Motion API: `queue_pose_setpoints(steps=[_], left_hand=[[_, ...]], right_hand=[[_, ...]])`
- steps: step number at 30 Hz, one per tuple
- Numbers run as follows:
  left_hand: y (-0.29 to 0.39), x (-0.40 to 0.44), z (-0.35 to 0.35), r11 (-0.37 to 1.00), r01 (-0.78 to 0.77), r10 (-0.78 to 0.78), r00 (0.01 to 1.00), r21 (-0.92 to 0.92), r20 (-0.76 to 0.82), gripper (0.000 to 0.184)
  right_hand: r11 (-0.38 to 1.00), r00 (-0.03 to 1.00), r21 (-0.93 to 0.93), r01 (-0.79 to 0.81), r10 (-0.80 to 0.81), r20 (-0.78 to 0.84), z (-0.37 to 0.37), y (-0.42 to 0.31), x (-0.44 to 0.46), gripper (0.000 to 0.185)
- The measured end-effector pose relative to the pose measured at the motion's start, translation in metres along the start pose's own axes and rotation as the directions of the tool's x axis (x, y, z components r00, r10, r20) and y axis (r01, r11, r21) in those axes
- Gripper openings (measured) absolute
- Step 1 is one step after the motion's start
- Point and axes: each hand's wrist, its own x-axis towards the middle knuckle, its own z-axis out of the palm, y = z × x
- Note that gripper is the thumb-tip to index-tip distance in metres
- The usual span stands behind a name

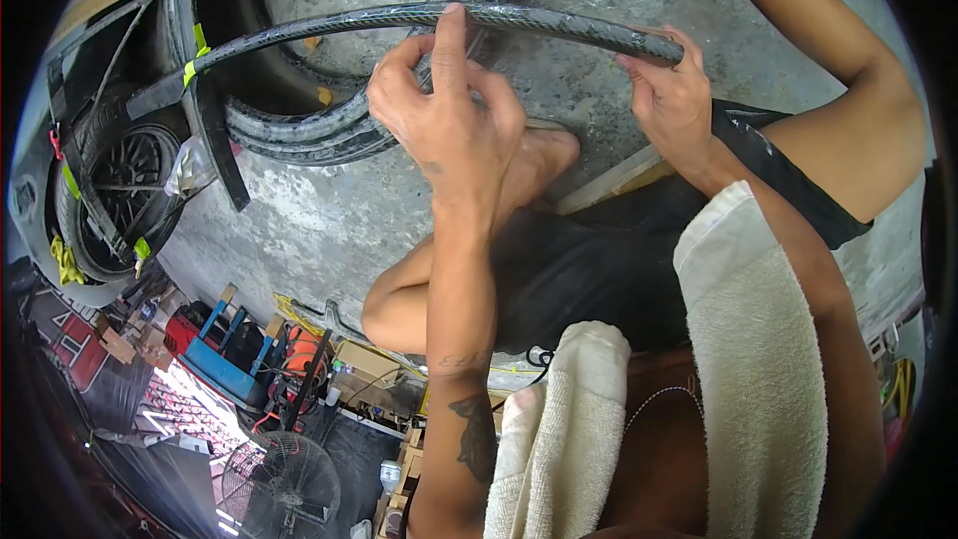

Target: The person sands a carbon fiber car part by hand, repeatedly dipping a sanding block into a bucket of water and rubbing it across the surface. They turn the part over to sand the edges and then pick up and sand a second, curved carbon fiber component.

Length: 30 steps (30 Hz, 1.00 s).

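Note:
A long, curved black strip with a woven-looking surface [349, 20] arches across the top of the view. Yellow-green tape [197, 58] is on its left part. My left hand [449, 100] is below the strip's middle, its index finger stretched up against the strip and its other fingers bent but apart. At the strip's right end, my right hand [674, 105] pinches it between thumb and fingers. Black tires [299, 140] lie on the floor behind and under the strip.
A black spoked wheel [125, 185] stands at the left, near a dark flat strip [222, 145]. My bent legs and bare foot [544, 160] are below the hands. A fan [281, 484] and a blue-framed cart [220, 349] are at the lower left.

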Motion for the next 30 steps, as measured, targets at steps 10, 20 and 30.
queue_pose_setpoints(steps=[10, 20, 30], left_hand=[[-0.003, 0.006, -0.001, 1.0, -0.001, 0.001, 1.0, 0.021, -0.015, 0.052], [0.0, 0.005, -0.001, 1.0, -0.003, 0.003, 1.0, -0.004, -0.001, 0.05], [0.005, 0.0, 0.0, 0.998, 0.0, 0.001, 1.0, -0.066, 0.016, 0.051]], right_hand=[[1.0, 1.0, -0.001, 0.003, -0.003, -0.004, 0.0, 0.0, 0.0, 0.026], [1.0, 1.0, -0.003, -0.018, 0.018, 0.022, -0.003, -0.002, 0.002, 0.019], [1.0, 1.0, 0.014, -0.005, 0.005, -0.005, 0.001, 0.001, -0.001, 0.026]])
